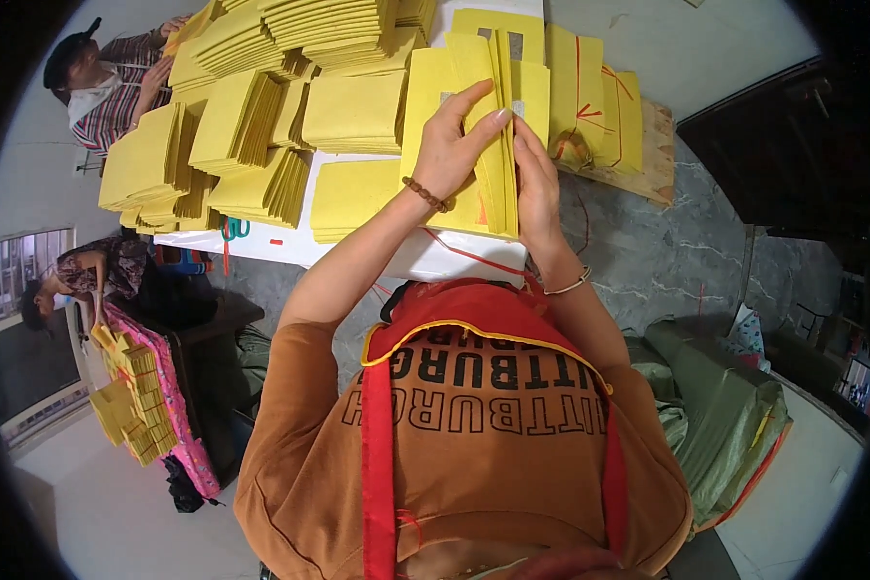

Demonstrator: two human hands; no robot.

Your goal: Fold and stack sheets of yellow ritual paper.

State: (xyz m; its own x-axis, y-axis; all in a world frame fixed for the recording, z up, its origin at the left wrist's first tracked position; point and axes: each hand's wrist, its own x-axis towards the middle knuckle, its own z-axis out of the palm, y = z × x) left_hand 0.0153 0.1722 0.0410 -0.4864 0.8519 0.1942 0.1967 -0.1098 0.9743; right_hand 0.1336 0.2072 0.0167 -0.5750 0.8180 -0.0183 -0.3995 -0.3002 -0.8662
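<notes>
A narrow stack of yellow folded papers [496,184] stands partly on edge near the table's front, its leaves fanned at the top. From the left, my left hand [454,145] is closed over it, with the thumb on the upper edges. My right hand [539,184] grips the stack's right side, fingers behind and thumb near the top. Underneath lies a flat yellow pile [425,82], with greyish patches partly visible. Directly left of my left hand, another yellow pile [353,198] rests on the white tabletop [304,249].
Several yellow stacks [348,106] crowd the table's left. Red-tied bundles [580,97] sit on a wooden board [655,145] at right. Teal-handled scissors [235,228] lie at the front edge. One person [116,87] handles paper at far left; another [106,275] works beside a pink-covered table [155,358].
</notes>
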